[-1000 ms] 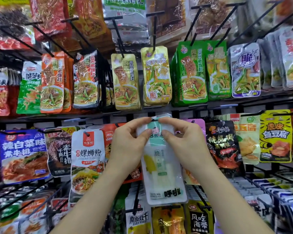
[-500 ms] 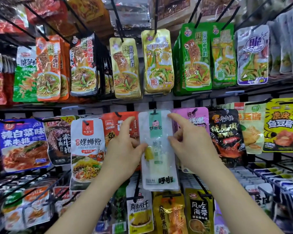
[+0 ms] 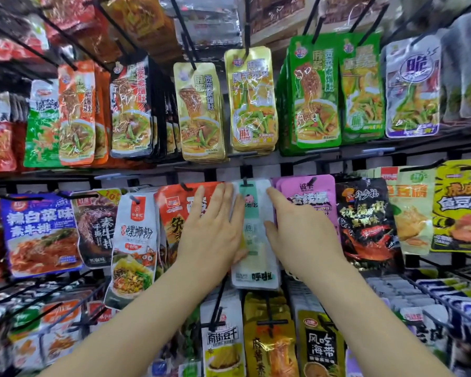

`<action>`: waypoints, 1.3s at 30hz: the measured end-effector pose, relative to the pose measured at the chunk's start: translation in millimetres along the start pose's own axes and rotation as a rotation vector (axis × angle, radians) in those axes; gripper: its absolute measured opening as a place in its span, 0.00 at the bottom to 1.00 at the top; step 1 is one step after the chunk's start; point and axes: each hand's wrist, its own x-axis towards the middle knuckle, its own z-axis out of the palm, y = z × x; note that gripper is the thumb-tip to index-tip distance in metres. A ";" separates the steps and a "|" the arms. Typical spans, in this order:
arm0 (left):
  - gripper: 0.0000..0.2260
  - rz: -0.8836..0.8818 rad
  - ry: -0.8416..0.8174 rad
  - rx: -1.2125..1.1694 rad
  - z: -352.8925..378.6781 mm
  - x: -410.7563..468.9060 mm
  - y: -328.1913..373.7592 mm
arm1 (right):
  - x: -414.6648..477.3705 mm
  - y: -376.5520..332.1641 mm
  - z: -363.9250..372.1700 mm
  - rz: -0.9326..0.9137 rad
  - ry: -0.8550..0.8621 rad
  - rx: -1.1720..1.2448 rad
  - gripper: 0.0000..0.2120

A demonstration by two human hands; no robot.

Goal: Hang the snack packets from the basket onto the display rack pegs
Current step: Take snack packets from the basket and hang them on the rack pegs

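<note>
— Hanging properly, that white packet [image 3: 256,240]?
— Yes, on its peg [image 3: 245,182], between the red packet [image 3: 180,210] and the purple packet [image 3: 307,197]. Left hand [image 3: 215,232] and right hand [image 3: 302,235] lie flat against its edges, fingers straight, gripping nothing, probably squaring it.

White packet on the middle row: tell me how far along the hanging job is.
Done: the white packet looks hung on its peg, between the orange packet and the purple packet. In hand: the left hand and right hand lie flat against its two edges, fingers straight, no grip on it. Left: cannot tell; the basket is out of view.
</note>
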 end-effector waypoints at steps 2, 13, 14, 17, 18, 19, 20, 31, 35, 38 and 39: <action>0.44 -0.002 0.042 0.003 5.3 3.8 1.3 | -4.8 1.5 4.5 -0.024 -0.044 0.013 0.26; 0.35 0.096 0.185 -0.082 17.8 -2.7 -6.8 | -13.2 7.2 19.3 0.134 -0.395 0.409 0.34; 0.30 0.132 0.217 -0.112 17.6 -8.6 -6.5 | -13.6 7.7 19.5 0.140 -0.407 0.405 0.34; 0.17 0.187 0.257 -0.238 15.7 -30.1 -7.6 | -20.5 6.6 16.1 0.165 -0.449 0.420 0.32; 0.16 0.177 0.255 -0.309 14.0 -38.1 -8.9 | -25.7 6.8 12.8 0.169 -0.452 0.457 0.29; 0.15 0.157 0.256 -0.400 10.9 -46.1 -9.8 | -33.3 8.0 8.0 0.170 -0.445 0.526 0.25; 0.14 0.131 0.261 -0.504 6.7 -54.5 -9.8 | -43.5 9.8 0.6 0.165 -0.419 0.613 0.20; 0.11 0.197 0.223 -1.315 -3.0 -186.3 57.0 | -227.9 31.0 -74.7 0.505 -0.164 0.691 0.10; 0.11 0.317 0.076 -1.450 21.4 -240.1 106.8 | -314.9 35.3 -74.8 0.726 -0.209 0.467 0.12; 0.11 0.335 -0.089 -1.535 35.7 -279.3 145.2 | -381.5 40.3 -75.7 0.888 -0.243 0.392 0.13; 0.10 0.337 -0.150 -1.542 38.9 -291.5 157.1 | -404.3 42.9 -76.1 0.942 -0.248 0.381 0.14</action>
